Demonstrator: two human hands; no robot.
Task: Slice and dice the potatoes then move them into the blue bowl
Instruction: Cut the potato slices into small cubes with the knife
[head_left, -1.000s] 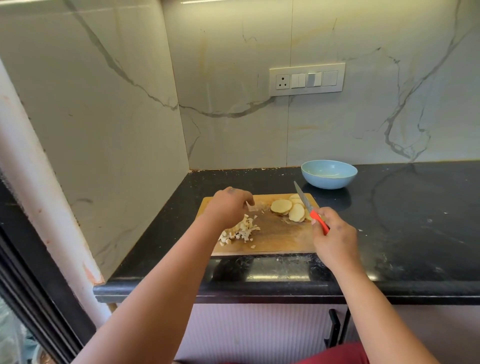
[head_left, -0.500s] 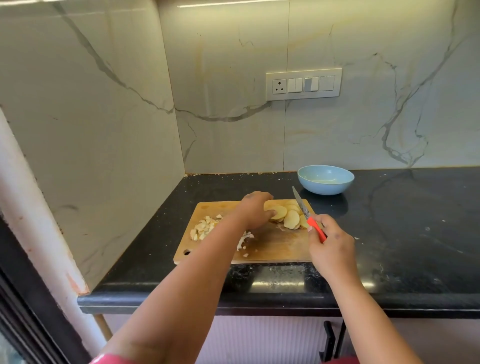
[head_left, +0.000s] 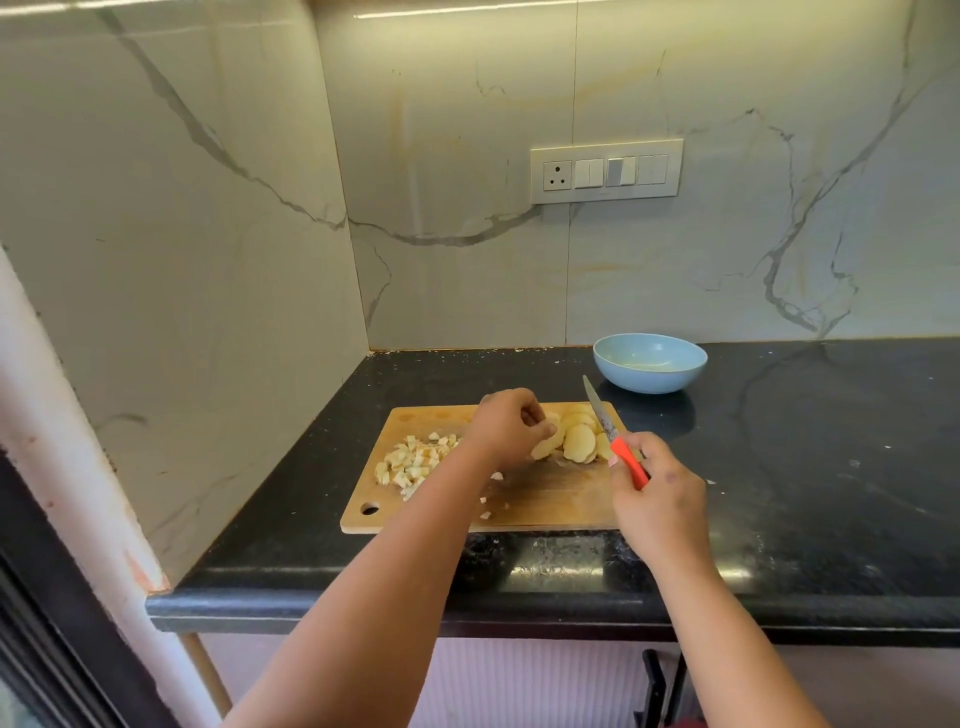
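A wooden cutting board (head_left: 550, 506) lies on the black counter. Round potato slices (head_left: 579, 441) are piled at its far right corner, and a heap of diced potato (head_left: 410, 460) sits on its left half. My left hand (head_left: 506, 426) pinches one slice at the left side of the pile. My right hand (head_left: 660, 501) grips the red handle of a knife (head_left: 613, 436), whose blade points up and away over the slices. The blue bowl (head_left: 649, 362) stands behind the board to the right and looks empty.
The counter (head_left: 810, 467) runs on to the right of the board, with crumbs scattered on it. Marble walls close the corner at the left and back. A switch panel (head_left: 606, 170) is mounted on the back wall. The counter's front edge is just below the board.
My left hand left the diced heap and moved right onto the slice pile, where it now pinches a slice. The knife hand has barely moved. The camera tilted.
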